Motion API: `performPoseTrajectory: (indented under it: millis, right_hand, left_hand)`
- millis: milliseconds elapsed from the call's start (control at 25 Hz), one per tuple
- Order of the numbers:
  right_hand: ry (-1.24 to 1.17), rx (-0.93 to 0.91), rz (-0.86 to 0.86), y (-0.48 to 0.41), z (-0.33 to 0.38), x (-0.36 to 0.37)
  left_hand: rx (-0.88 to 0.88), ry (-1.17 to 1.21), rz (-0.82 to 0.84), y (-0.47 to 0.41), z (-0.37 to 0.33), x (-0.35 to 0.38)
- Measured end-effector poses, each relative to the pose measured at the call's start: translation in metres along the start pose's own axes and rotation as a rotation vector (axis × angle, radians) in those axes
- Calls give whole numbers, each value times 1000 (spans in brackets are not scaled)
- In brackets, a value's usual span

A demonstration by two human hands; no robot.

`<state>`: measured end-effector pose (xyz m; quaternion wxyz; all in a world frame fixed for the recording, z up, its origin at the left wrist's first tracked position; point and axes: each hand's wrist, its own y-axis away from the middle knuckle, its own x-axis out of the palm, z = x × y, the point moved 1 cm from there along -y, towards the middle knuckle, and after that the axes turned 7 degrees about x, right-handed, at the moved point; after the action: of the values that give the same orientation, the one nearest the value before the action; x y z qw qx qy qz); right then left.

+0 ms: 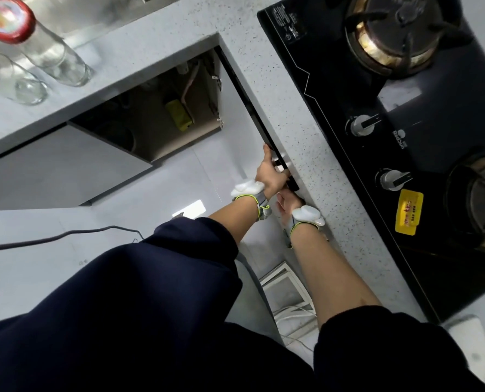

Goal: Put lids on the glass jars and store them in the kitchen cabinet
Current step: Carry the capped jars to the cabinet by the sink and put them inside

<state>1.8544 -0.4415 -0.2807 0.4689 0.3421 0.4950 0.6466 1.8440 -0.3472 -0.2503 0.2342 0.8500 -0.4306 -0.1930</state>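
Two tall clear glass jars stand on the grey counter (139,52) at the upper left. One jar (56,59) wears a red lid (8,19); the other jar (18,80) is cut off at the frame edge, so its top is hidden. Below the counter corner a cabinet (151,117) stands with its door (235,117) swung out. My left hand (271,176) grips the black top edge of that door. My right hand (288,203) is just below it, against the counter's underside, with its fingers hidden. Neither hand holds a jar.
A black gas hob (391,108) with two burners and two knobs fills the right counter. A steel sink (94,7) lies at the top left. Inside the cabinet are a pipe and a yellow object (179,114). A dark cable (52,239) crosses the floor.
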Motion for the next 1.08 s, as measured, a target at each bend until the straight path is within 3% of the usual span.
performPoseTrajectory:
  millis: [120,240,360,520,640,840,920,1000,1080]
  right_hand:
    - [14,11,-5,-4,-2,5]
    - [183,120,27,3,8,22]
    - [361,85,127,25,29,59]
    - [512,-124,167,74,69,151]
    - [565,-359,223,112,91,238]
    - [870,-829,245,170,100,351]
    - [923,-946,269,187,96,382]
    - [924,-971,316,192,93,402]
    - [903,-983,311,192,87,415]
  left_hand:
    - [-33,73,28,1,-3,-3]
    - [-178,178,62,4,-14,-22]
    - [-211,220,-47,8,-23,-74]
    - [-91,311,-298,22,-48,-169]
    - [-30,317,-387,34,-63,-245]
    - [-355,338,-292,69,-55,-366]
    - [-393,253,-416,79,-52,-415]
    - [-266,197,-634,78,-49,-450]
    - [-54,90,-750,76,-56,-472]
